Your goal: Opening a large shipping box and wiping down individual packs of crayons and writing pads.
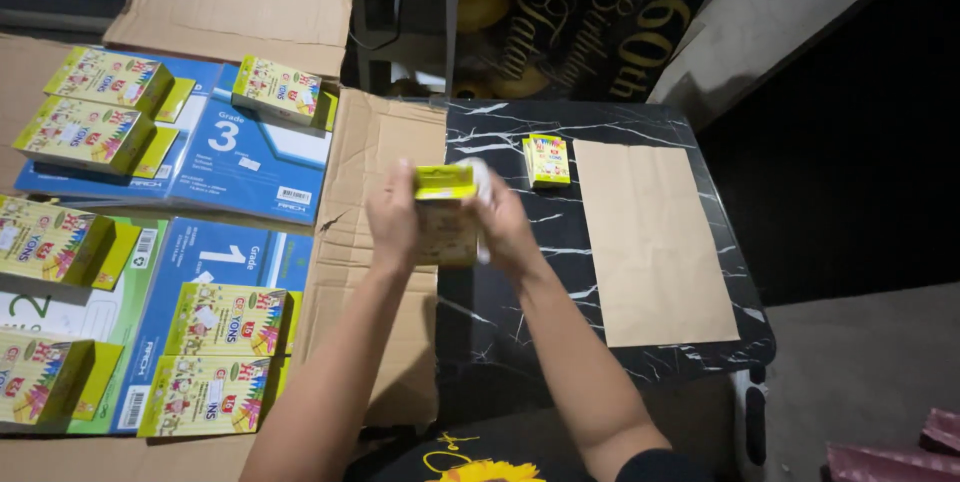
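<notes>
Both my hands hold one small yellow crayon box (pixel 446 214) upright between them, above the seam where the cardboard meets the black table. My left hand (pixel 392 222) grips its left side. My right hand (pixel 505 224) grips its right side, fingers near the yellow top flap. The box is blurred. Another small crayon box (pixel 547 160) lies flat on the black marble-patterned table (pixel 520 282), a short way beyond my right hand. A flat brown paper bag (pixel 652 242) lies on the table to the right of it.
On the left, flattened cardboard (pixel 372 242) carries blue and green paper pads (pixel 240 157) with several open crayon boxes on them (pixel 228 320). A dark banner hangs behind the table. Grey floor lies at the right.
</notes>
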